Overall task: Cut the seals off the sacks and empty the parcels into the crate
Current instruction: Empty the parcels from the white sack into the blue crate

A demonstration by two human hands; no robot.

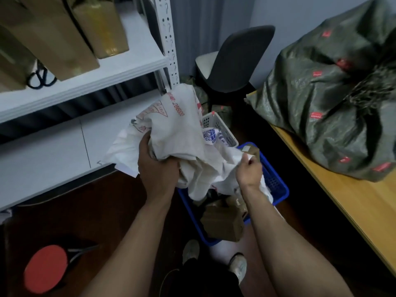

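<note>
The big dark green sack (317,99) with small red marks sits on the wooden table (353,213) to my right, its neck bunched up at the far right edge of my view. To my left stands the white shelf rack (90,79), with brown cardboard boxes (55,37) on its upper board.

In front of me is the white sack (180,136), printed in red, crumpled and limp. It hangs over the blue crate (277,185), which stands on the dark floor just ahead of my feet, between the rack and the table. Behind the crate are a white perforated basket (221,126) and a dark chair (237,58).

Brown parcels (222,224) lie in the near end of the crate, below my right forearm, and one small brown parcel (251,151) with a pale label shows at the far rim, just past my right knuckles.

My left hand (157,168) is clenched around a thick bunch of the white sack's cloth, fingers wrapped under the folds and thumb up along the side. My right hand (249,170) is closed in a fist, pinching a thin edge of the same sack, lower and to the right, directly above the crate.

A round red paddle (46,269) lies on the floor at lower left, and black-handled scissors (40,79) rest on the shelf beside the boxes.
</note>
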